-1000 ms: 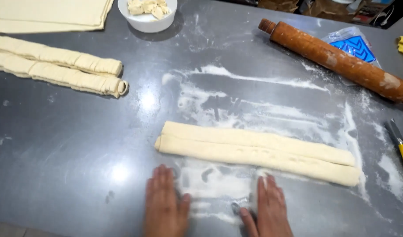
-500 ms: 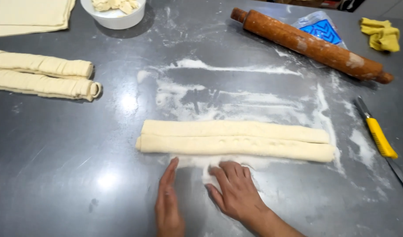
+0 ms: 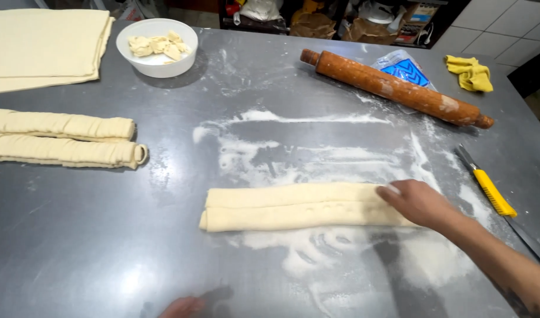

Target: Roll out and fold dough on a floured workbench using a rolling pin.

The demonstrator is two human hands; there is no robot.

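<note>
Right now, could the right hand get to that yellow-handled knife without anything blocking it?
Probably yes. The right hand rests on the right end of the folded dough, and the knife lies just to its right on the table. Only floured surface shows between them, with nothing in the way.

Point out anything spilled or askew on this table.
Loose flour is smeared across the steel table around the folded dough strip. The rolling pin lies diagonally, partly over a blue bag.
</note>
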